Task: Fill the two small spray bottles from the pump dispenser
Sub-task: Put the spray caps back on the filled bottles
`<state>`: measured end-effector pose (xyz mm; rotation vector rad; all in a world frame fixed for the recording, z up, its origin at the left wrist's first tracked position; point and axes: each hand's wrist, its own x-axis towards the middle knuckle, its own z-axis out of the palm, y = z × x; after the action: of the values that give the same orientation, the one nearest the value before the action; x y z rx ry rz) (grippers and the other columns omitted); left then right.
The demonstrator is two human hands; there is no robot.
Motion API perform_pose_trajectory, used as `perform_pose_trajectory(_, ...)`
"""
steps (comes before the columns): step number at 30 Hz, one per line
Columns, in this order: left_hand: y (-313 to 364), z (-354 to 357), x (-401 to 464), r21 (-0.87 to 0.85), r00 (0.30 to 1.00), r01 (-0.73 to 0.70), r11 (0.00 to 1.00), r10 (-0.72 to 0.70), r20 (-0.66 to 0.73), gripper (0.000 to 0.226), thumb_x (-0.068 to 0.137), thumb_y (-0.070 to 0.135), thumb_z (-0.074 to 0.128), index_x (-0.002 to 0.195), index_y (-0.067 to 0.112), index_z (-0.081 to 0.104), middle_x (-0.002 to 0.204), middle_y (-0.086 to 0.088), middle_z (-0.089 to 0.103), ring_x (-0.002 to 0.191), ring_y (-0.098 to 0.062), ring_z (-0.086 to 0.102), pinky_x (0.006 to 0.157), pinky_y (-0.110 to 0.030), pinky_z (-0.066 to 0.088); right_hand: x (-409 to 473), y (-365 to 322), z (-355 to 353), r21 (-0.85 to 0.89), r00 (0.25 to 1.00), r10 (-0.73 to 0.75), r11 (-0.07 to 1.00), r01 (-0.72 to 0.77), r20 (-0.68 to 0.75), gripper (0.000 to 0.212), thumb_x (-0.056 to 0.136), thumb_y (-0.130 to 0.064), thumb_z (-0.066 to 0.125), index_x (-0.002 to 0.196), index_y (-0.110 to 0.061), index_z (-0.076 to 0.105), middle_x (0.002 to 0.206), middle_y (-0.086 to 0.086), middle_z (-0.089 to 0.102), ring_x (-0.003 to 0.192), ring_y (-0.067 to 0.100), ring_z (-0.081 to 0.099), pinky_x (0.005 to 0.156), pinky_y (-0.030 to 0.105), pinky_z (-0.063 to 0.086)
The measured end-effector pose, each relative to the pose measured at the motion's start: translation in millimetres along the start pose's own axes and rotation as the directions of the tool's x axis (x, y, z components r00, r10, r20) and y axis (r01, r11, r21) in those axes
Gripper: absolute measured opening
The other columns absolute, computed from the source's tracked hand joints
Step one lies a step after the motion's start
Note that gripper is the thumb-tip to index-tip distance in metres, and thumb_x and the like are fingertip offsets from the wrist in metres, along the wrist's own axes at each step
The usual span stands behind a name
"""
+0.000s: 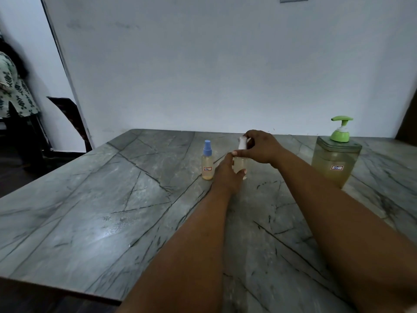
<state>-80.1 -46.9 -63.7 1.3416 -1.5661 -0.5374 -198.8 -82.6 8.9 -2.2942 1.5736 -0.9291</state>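
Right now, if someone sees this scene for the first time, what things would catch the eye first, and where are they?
First, the two hands meeting mid-table: the left hand holds the body of the white-capped spray bottle, and the right hand pinches its cap. Next comes the bright green pump on the large dispenser at the far right. Last, the blue-capped spray bottle stands alone, just left of the hands, on the grey marble table.
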Motion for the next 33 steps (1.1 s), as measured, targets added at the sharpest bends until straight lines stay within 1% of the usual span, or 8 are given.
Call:
perform_pose_trajectory(3,0.3,-0.5,-0.3,0.009,1.000,-0.007,1.000,0.007,0.001,0.051,0.089,0.014,0.065,0.135,0.016,0.044,0.132,-0.009,0.056,0.119,-0.025,0.054,0.092,-0.028,0.042,0.0,1.6,-7.0,0.283,0.994,0.027,0.957,-0.055,0.101,0.036,0.078,-0.013,0.077,0.111,-0.013,0.065,0.110,0.004,0.065,0.103,0.020,0.061,0.091,0.036,0.052)
perform_pose_trajectory(5,1.2,-1.2,-1.0,0.014,1.000,-0.006,1.000,0.006,-0.004,0.050,0.089,0.014,0.064,0.135,0.017,0.044,0.132,-0.008,0.056,0.118,-0.024,0.054,0.090,-0.024,0.040,0.6,0.5,-7.2,0.256,0.996,0.007,0.966,-0.030,0.090,0.030,0.078,-0.008,0.075,0.106,-0.013,0.068,0.107,0.003,0.067,0.101,0.019,0.063,0.086,0.031,0.053)
perform_pose_trajectory(8,4.3,-2.0,-2.4,0.019,1.000,0.014,1.000,-0.014,-0.008,0.049,0.090,0.013,0.063,0.135,0.017,0.044,0.132,-0.008,0.056,0.119,-0.024,0.054,0.088,-0.021,0.038,-0.3,-4.2,-6.4,0.120,1.000,-0.021,0.993,0.019,0.012,0.030,0.078,-0.012,0.076,0.107,-0.010,0.068,0.105,0.002,0.066,0.094,0.015,0.061,0.071,0.016,0.045)
perform_pose_trajectory(14,7.8,-2.3,-3.4,0.052,0.999,0.052,0.997,-0.053,0.007,0.051,0.089,0.014,0.065,0.135,0.017,0.043,0.134,-0.007,0.056,0.121,-0.025,0.053,0.090,-0.023,0.038,-0.1,-2.7,-5.7,0.040,0.999,-0.023,0.999,0.024,-0.025,0.040,0.074,-0.024,0.080,0.108,-0.008,0.065,0.108,0.006,0.066,0.099,0.020,0.061,0.085,0.030,0.048)
perform_pose_trajectory(20,33.4,-21.8,-8.5,0.277,0.991,0.099,0.956,-0.119,0.054,0.087,0.079,0.027,0.077,0.146,0.007,0.025,0.146,-0.013,0.041,0.130,-0.030,0.044,0.101,-0.034,0.039,-5.6,-1.1,-18.1,0.298,0.974,0.147,0.935,-0.194,0.172,0.070,0.062,-0.034,0.087,0.122,-0.019,0.053,0.110,0.005,0.062,0.104,0.020,0.058,0.094,0.037,0.048)
perform_pose_trajectory(26,48.1,-88.2,-3.7,0.400,0.986,0.147,0.905,-0.104,-0.127,0.032,0.085,0.010,0.063,0.117,0.007,0.063,0.120,-0.010,0.065,0.109,-0.023,0.061,0.080,-0.021,0.039,-19.1,6.1,-12.3,0.270,0.914,0.219,0.909,-0.318,0.341,0.071,0.069,-0.014,0.084,0.130,-0.015,0.048,0.120,0.009,0.056,0.107,0.025,0.057,0.093,0.037,0.050)
perform_pose_trajectory(30,20.6,-90.3,-4.5,0.393,0.967,0.246,0.886,-0.251,-0.040,0.044,0.087,0.011,0.060,0.128,0.004,0.047,0.126,-0.016,0.056,0.113,-0.031,0.055,0.084,-0.031,0.040,-29.3,7.5,23.7,0.151,0.974,0.160,0.971,-0.185,0.163,0.062,0.078,-0.022,0.076,0.131,-0.010,0.046,0.124,0.012,0.059,0.110,0.027,0.057,0.095,0.035,0.046)
perform_pose_trajectory(33,-4.5,-75.0,-2.3,0.361,0.982,0.183,0.914,-0.190,-0.016,0.022,0.087,0.019,0.058,0.106,0.008,0.059,0.107,-0.015,0.066,0.094,-0.030,0.060,0.074,-0.031,0.043,-24.9,2.1,36.8,0.121,0.984,0.152,0.979,-0.163,0.097,0.058,0.080,-0.025,0.074,0.129,-0.008,0.047,0.125,0.016,0.059,0.111,0.030,0.057,0.095,0.034,0.045)
